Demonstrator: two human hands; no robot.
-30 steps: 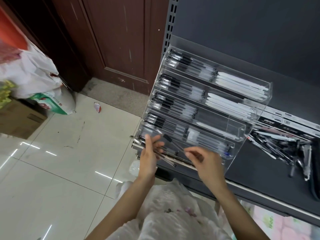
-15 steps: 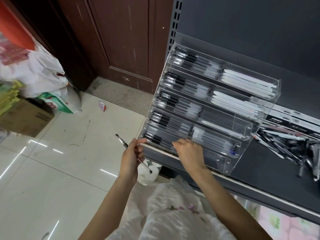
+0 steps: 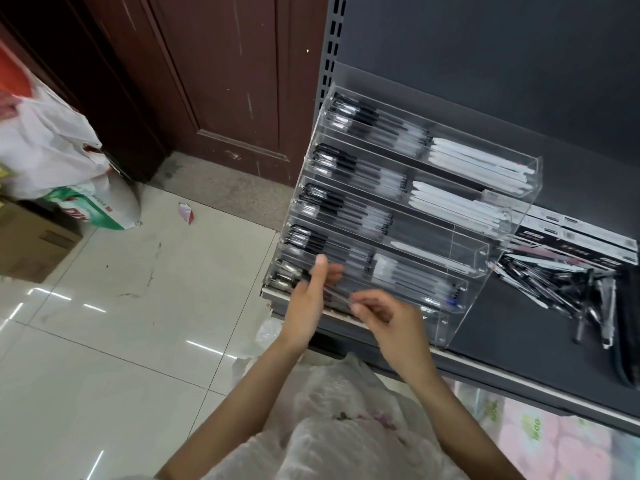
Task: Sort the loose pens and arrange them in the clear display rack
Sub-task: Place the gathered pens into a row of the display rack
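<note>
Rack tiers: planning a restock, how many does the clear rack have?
5, stepped back to front: top tier, second tier, third tier, fourth tier, lowest tier, which is partly hidden.

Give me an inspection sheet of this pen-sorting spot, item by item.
Surface: dark shelf.
Job's things: clear display rack, tiers holding pens; loose pens heaped to its right.
Clutter: flat boxes behind the heap.
Hands: left hand fingers straight at the lowest tier; right hand pinches a thin clear pen.
Cables: nothing seen.
Surroundings: tiled floor, wooden door, plastic bags, cardboard box.
</note>
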